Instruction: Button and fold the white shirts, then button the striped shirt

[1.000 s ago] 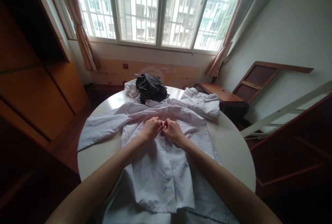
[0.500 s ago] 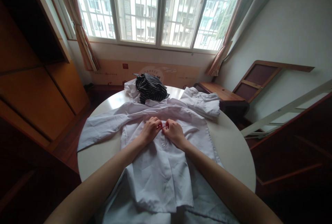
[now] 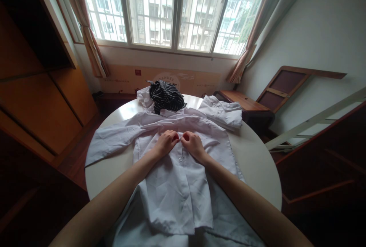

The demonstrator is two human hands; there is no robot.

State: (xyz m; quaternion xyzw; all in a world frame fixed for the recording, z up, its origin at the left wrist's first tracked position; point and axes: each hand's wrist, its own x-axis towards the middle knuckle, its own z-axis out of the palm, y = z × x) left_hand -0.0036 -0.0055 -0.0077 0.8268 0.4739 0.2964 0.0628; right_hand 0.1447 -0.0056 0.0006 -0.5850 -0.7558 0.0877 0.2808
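Note:
A white button-up shirt (image 3: 171, 197) lies front side up on the round table, one sleeve spread to the left and its collar toward the window. Both my hands meet over the button strip at the chest. My left hand (image 3: 166, 142) pinches the fabric at the strip's left edge. Close beside it, my right hand (image 3: 193, 144) is closed on the strip's right edge, thumb and fingers together. Just below the hands a small button (image 3: 180, 159) shows on the strip. Whatever lies right between the fingertips is too small to make out.
The white round table (image 3: 257, 163) also bears a bunched black striped cloth (image 3: 167, 96) at the back and a folded white garment (image 3: 221, 111) at back right. Beyond stand a long cardboard box (image 3: 122, 79) under the window and a wooden cabinet (image 3: 243, 100).
My fingers have shifted slightly at the button strip, the right hand's fingers curling a little closer over the edge. The shirt and the other things stay where they were.

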